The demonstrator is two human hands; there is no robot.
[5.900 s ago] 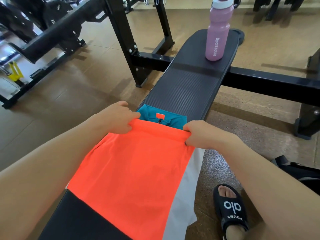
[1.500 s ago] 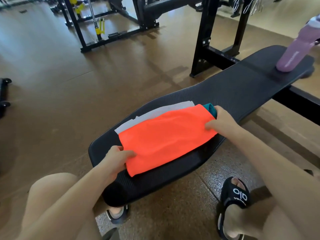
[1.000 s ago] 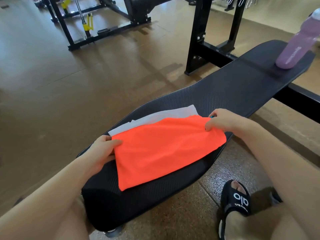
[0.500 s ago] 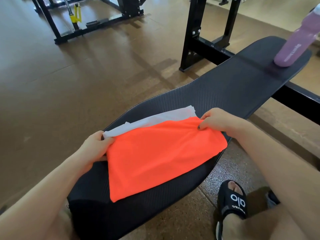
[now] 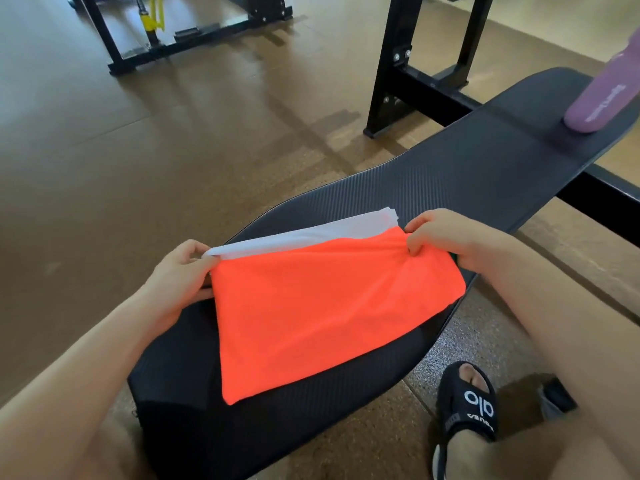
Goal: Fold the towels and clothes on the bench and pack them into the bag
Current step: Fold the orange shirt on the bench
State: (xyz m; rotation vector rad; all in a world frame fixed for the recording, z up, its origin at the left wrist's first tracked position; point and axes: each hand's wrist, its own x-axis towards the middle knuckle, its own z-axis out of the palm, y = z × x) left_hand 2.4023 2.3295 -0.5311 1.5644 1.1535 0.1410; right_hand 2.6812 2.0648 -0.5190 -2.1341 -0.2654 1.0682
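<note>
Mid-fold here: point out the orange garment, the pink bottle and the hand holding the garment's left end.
orange garment (image 5: 325, 306): head view, middle of its top orange panel.
pink bottle (image 5: 604, 98): head view, on its body near the printed lettering.
left hand (image 5: 180, 275): head view, back of the hand.

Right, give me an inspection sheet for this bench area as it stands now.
Surface: black ribbed padded bench, garment on its near end.
Job's things: folded orange and white fabric garment, lying flat; no bag seen.
Clutter: purple plastic sports bottle on the bench's far end.
Hands: left hand pinches the garment's left edge; right hand grips its far right corner.
Cables: nothing seen.
Surroundings: brown gym floor, black steel rack frames, black slide sandal.
</note>
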